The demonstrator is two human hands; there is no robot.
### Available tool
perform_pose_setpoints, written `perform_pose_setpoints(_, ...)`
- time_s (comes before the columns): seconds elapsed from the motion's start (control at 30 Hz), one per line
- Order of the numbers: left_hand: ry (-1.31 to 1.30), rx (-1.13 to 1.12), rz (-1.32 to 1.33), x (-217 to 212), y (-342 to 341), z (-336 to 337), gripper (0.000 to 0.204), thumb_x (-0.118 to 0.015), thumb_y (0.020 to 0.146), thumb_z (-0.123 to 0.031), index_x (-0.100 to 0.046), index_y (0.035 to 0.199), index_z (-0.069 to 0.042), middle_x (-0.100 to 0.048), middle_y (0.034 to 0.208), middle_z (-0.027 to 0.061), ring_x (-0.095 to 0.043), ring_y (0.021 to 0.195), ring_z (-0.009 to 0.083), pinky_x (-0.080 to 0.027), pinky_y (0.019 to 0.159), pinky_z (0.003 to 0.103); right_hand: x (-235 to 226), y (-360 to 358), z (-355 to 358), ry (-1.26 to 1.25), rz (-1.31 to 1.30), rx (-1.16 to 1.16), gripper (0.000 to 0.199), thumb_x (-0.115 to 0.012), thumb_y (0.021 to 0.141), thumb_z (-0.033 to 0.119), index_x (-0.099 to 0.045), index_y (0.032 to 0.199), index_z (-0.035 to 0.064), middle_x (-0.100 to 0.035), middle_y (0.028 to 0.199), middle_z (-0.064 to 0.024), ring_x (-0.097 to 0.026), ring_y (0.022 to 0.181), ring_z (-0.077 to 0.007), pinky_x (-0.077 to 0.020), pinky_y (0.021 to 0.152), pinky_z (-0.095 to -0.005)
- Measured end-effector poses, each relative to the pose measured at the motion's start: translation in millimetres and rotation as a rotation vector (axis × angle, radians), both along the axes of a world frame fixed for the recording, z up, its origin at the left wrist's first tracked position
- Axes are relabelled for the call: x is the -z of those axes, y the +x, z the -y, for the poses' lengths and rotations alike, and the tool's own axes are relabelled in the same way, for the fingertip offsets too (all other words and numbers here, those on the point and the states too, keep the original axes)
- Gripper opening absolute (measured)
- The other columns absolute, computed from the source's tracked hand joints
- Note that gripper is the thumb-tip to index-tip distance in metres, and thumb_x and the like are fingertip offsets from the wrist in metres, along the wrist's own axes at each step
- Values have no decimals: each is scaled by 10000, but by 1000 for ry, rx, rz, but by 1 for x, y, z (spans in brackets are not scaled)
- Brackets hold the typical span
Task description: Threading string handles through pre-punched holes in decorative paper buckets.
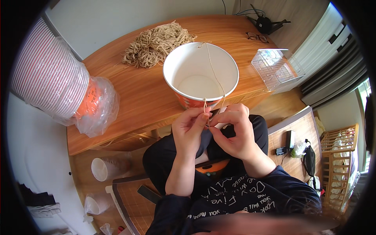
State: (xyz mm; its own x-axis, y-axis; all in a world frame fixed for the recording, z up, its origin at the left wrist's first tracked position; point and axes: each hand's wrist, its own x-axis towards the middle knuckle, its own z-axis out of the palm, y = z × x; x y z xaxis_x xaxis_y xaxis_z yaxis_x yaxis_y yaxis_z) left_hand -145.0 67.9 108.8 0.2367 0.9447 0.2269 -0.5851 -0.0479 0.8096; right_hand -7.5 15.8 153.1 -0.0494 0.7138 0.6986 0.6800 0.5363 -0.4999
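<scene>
Head view, wearer's two hands at a paper bucket. White inside with a red-orange outer wall, the bucket [184, 66] stands upright at the near edge of the wooden bench [137, 90]. A thin tan string [214, 70] runs from its far rim across the mouth to the fingers. Left hand [190, 131]: thumb and forefinger pinched on the string just below the near rim. Right hand [235, 131]: fingertips likewise closed on the string, just beside the left. Behind the bucket lies a tangled heap of cord [158, 43]; at left, a plastic-wrapped bucket stack [51, 70]; at right, a clear bin [274, 68].
</scene>
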Motion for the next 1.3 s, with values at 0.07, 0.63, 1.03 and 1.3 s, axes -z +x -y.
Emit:
perform_pose_setpoints(0.07,-40,6,-22,-1,-3,-1,130,-689,934,-71,-700,1036,10,-692,1021,50,-610,817,65,-477,693,193,5,1,0,2,-33,13,404,-783,721,0,-568,1040,123,-651,941,33,-583,889,-206,-382,840,-355)
perform_pose_setpoints(0.63,-51,68,140,-4,0,-1,133,-697,922,-36,-609,1017,-4,-723,978,111,-703,967,170,-555,880,288,9,-2,-6,82,12,55,442,-815,659,-55,-601,1017,92,-650,867,-20,-575,838,-201,-405,825,-331)
perform_pose_setpoints(1.03,-92,145,213,-1,-3,-3,146,-678,912,26,-594,1025,-11,-719,985,101,-696,955,150,-539,863,257,14,-2,-10,243,-72,138,406,-840,665,24,-595,970,133,-738,965,30,-594,845,-176,-378,815,-337)
perform_pose_setpoints(1.3,-69,123,163,2,-4,-2,169,-678,905,42,-603,1050,-2,-708,993,74,-677,907,112,-520,826,226,13,4,-16,178,-39,81,359,-810,683,-23,-612,947,117,-745,955,26,-570,803,-166,-381,797,-314)
